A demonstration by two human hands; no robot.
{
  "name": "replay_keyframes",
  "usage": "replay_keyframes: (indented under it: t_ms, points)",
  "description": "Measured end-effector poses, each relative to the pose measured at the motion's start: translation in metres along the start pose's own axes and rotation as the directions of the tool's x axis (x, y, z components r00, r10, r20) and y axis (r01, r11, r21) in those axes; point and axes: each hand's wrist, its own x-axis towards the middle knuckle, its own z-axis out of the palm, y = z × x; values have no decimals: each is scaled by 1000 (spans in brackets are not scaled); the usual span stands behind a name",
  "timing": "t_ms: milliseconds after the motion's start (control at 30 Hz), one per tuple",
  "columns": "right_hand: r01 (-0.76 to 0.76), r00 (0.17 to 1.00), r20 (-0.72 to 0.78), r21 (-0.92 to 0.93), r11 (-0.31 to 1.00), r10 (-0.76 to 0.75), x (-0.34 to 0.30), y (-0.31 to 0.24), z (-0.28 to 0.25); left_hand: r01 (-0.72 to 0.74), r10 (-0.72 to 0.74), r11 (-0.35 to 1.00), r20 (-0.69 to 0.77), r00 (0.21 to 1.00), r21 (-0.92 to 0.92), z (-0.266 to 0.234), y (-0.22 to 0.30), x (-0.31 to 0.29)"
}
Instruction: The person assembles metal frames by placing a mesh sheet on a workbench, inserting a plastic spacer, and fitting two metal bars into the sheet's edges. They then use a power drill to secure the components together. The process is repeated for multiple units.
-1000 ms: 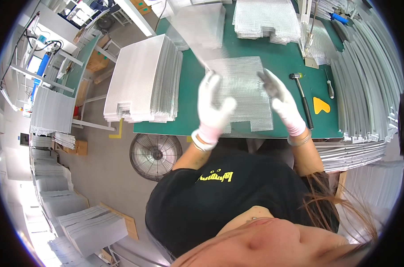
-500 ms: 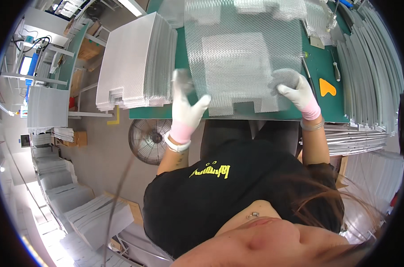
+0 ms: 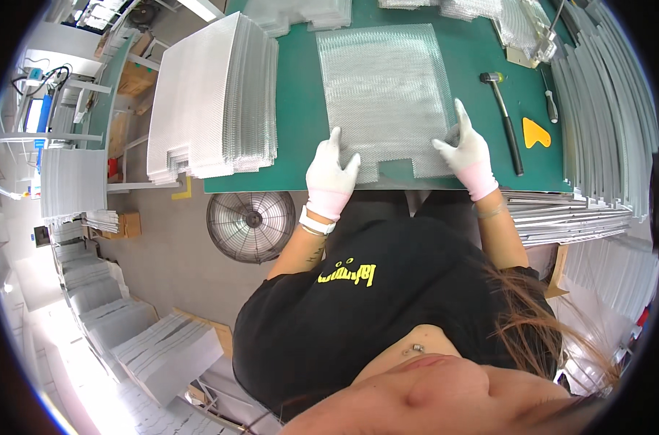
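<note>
A silvery mesh sheet [image 3: 387, 94] with a square notch in its near edge lies flat on the green table in front of me. Both my hands wear white gloves with pink cuffs. My left hand [image 3: 332, 174] is at the sheet's near left corner, its thumb and fingers apart. On the other side, my right hand [image 3: 468, 156] rests by the near right edge, fingers spread and thumb at the mesh. Neither hand is closed on the sheet. Whether another sheet lies under it I cannot tell.
A tall stack of mesh sheets [image 3: 195, 101] stands at the left. Right of the sheet lie a hammer [image 3: 507, 119], an orange scraper [image 3: 537, 133] and a screwdriver [image 3: 551, 109]. Grey panels [image 3: 608, 116] line the right side. A floor fan [image 3: 251, 226] stands below the table edge.
A raised mesh sheet that covered much of the table has come down flat before me. My left hand moved right and my right hand slightly left; the hammer is now uncovered.
</note>
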Motion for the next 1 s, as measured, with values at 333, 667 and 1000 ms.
replay_keyframes:
  t_ms: [333,667,1000]
  points:
    - [76,997,12,-143,987,-75,0,13,20,39,-46,995,81,996,87,14,-18,-5]
    - [68,995,90,-262,963,-46,3,9,14,144,-160,985,185,970,99,11,-18,2]
    - [-300,898,-401,-261,918,180,207,146,-124,-126,36,936,266,963,330,-4,-16,29]
